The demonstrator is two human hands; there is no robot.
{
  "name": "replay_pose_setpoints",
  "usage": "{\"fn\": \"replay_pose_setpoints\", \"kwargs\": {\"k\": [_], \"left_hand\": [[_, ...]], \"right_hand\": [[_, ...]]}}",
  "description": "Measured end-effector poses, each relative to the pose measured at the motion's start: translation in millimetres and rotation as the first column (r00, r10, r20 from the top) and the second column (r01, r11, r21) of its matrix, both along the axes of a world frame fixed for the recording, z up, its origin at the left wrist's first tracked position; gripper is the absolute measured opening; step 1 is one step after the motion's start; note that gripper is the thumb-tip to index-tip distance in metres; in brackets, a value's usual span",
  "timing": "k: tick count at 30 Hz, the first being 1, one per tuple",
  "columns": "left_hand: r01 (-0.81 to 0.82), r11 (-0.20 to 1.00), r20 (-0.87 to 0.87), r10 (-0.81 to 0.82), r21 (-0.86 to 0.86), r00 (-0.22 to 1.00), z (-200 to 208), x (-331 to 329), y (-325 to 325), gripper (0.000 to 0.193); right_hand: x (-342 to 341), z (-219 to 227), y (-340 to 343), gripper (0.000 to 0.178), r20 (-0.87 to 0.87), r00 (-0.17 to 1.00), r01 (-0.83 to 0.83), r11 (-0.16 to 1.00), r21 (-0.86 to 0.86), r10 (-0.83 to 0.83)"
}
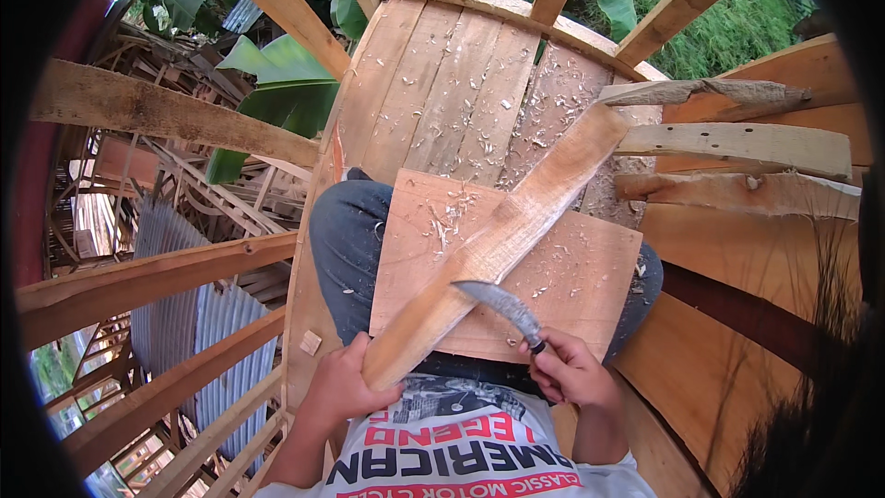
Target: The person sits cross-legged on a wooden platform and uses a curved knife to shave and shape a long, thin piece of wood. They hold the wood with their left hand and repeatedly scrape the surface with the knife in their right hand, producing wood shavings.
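A long wooden piece (489, 244), partly shaped along its length, lies slantwise over a square plywood board (576, 263) on my lap. Its near end is gripped by my left hand (346, 380), fingers wrapped around the wood. My right hand (567, 369) is closed on the dark handle of a curved knife (502, 302). The blade bends left, its tip against or just over the wooden piece's right edge; I cannot tell whether it touches. Curled shavings (447, 221) are scattered on the board. Most of the knife handle is hidden in my fist.
Shavings litter the plank floor (442, 83) beyond my knees. Wooden railing slats (175, 115) surround me on the left and far side. Several rough wood lengths (737, 148) lie at the right by a panelled wall (728, 249). Corrugated sheets (198, 332) and stacked lumber show below left.
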State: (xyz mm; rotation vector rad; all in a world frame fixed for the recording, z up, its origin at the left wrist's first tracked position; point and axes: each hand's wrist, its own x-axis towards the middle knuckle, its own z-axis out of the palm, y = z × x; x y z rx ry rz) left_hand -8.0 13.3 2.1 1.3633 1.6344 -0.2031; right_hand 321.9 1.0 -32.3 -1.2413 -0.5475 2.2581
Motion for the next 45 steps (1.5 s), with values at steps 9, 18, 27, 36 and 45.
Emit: {"fn": "replay_pose_setpoints", "kwargs": {"k": [9, 18, 27, 36, 45], "left_hand": [[-0.024, 0.991, 0.063, 0.016, 0.135, 0.998, -8, 0, -9, 0.063], [-0.031, 0.997, 0.057, 0.026, 0.075, 0.998, -3, -6, -9, 0.063], [-0.125, 0.991, 0.125, 0.117, 0.056, 0.985, -4, -2, -9, 0.061], [-0.089, 0.993, 0.164, 0.075, 0.08, 0.984, -11, -9, -11, 0.064], [-0.064, 0.998, 0.13, 0.061, 0.021, 0.99, -18, -4, -13, 0.065]], "right_hand": [[-20, -3, 4, 0.024, -0.104, 0.99, 0.083, 0.994, -0.066, -0.09], [2, 1, 13, 0.023, 0.168, 0.814, 0.509, 0.822, 0.256, -0.556], [-15, -6, 2, 0.025, -0.224, 0.975, -0.024, 0.992, -0.124, -0.005], [-13, 1, 11, 0.025, -0.102, 0.995, 0.01, 0.997, -0.073, -0.017], [-2, 6, 15, 0.021, 0.177, 0.973, 0.141, 0.989, 0.038, -0.145]]}}
